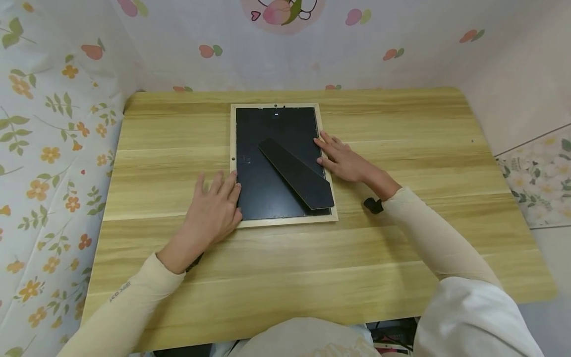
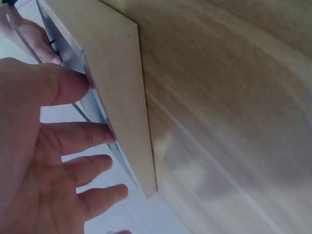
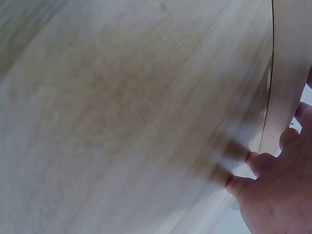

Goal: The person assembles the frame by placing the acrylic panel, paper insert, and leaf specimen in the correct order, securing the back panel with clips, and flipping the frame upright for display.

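Note:
A picture frame (image 1: 254, 198) lies face down on the wooden table, its black backing and pale wood rim showing. Across the backing slants a black stand leg (image 1: 296, 176), its wide end over the lower right corner. My left hand (image 1: 213, 208) touches the lower left rim with fingers spread; in the left wrist view, thumb and forefinger meet the edge of the rim (image 2: 122, 92). On the other long side, my right hand (image 1: 343, 158) rests its fingertips on the right rim and backing. The right wrist view shows some fingers reaching down beside the rim (image 3: 285, 63).
The wooden table (image 1: 424, 148) runs out on both sides of the frame. Behind it hangs a white cloth (image 1: 276, 64) with fruit prints; a floral curtain (image 1: 53, 173) lines the left side. Dark items (image 1: 392, 334) sit below the front edge.

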`<state>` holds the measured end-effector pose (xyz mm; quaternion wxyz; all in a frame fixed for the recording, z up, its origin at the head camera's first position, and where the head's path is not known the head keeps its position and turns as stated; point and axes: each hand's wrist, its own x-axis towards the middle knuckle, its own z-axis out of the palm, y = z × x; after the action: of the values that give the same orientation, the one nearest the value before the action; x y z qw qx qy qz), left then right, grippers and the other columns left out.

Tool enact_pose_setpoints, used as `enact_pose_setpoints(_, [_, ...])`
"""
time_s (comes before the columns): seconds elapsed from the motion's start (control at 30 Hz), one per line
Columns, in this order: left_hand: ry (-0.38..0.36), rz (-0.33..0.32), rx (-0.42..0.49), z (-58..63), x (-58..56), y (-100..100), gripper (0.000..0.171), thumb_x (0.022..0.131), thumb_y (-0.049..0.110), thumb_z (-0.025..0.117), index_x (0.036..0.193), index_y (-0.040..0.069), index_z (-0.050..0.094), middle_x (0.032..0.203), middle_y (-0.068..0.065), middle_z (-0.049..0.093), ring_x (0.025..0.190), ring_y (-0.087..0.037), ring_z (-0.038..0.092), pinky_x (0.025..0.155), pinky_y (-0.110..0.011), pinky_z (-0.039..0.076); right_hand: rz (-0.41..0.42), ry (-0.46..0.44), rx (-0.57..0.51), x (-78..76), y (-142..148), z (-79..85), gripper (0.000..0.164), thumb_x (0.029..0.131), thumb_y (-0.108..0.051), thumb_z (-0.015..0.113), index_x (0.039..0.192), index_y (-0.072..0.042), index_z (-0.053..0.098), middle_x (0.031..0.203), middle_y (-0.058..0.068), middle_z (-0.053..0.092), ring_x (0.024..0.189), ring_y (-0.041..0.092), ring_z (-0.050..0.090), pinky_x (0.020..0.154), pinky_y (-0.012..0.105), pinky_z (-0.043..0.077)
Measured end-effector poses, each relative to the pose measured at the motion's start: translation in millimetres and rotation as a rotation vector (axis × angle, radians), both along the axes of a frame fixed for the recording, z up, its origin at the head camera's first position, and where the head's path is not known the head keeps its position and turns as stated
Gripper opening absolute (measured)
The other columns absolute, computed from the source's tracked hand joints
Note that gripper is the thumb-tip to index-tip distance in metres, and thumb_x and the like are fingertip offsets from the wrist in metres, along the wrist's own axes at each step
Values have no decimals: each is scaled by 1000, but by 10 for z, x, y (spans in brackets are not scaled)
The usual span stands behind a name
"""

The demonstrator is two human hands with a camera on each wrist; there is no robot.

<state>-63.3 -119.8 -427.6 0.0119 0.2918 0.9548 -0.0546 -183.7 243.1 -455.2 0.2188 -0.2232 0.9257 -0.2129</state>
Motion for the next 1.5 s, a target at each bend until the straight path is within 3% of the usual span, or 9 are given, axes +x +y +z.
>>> enact_pose_setpoints(0.2, [-18, -18, -53, 45, -29, 86, 55, 96, 42, 51, 130, -1, 61, 156, -16, 33, 141, -38, 30, 109, -66, 21, 3, -6, -1, 5, 21, -33, 65, 104, -46, 35, 158, -21, 9, 163, -2, -11, 149, 38, -3, 113, 67, 0])
enact_pose_setpoints(0.47, [-116, 0, -121, 125, 19, 277, 59, 97, 48, 50, 130, 0, 62, 154, -17, 35, 143, -38, 29, 111, -68, 14, 6, -19, 0, 25, -31, -36, 64, 104, -48, 32, 158, -24, 8, 163, -5, -12, 150, 35, -5, 114, 66, -1])
enact_pose_setpoints(0.7, [-210, -12, -142, 179, 18, 395, 60, 99, 50, 47, 134, 2, 58, 149, -17, 43, 141, -37, 34, 112, -66, 13, -31, -65, -29, 21, -63, 10, 73, 98, -64, 30, 158, -28, 7, 161, -12, -14, 150, 28, -9, 115, 62, -6])
enact_pose_setpoints(1.0, [-132, -44, -120, 162, 20, 417, 64, 97, 53, 49, 129, -1, 62, 144, -19, 48, 136, -37, 42, 112, -65, 16, -30, -92, 7, 11, -55, 84, 96, 88, -67, 54, 158, -28, 2, 161, -11, -18, 150, 26, -12, 114, 63, -6])
enact_pose_setpoints(1.3, [-14, -73, -57, 100, -25, 570, 70, 93, 61, 51, 124, 0, 65, 133, -18, 59, 131, -36, 48, 110, -65, 22, -52, -50, 26, 27, -52, 39, 102, 83, -69, 59, 158, -29, 3, 160, -13, -18, 150, 25, -11, 116, 61, -5])
enact_pose_setpoints(1.4, [-10, -89, -33, 99, -40, 624, 68, 92, 62, 51, 127, 5, 64, 135, -17, 58, 131, -36, 47, 110, -65, 23, -55, -45, 19, 34, -47, 38, 102, 83, -68, 60, 158, -29, 3, 160, -13, -18, 150, 25, -11, 116, 60, -5])
enact_pose_setpoints(1.5, [-60, -103, -33, 104, -48, 671, 63, 94, 63, 47, 137, 17, 58, 143, -13, 52, 134, -36, 44, 110, -65, 22, -50, -42, 18, 40, -40, 37, 102, 83, -67, 60, 158, -28, 3, 161, -11, -17, 150, 26, -11, 116, 60, -5])
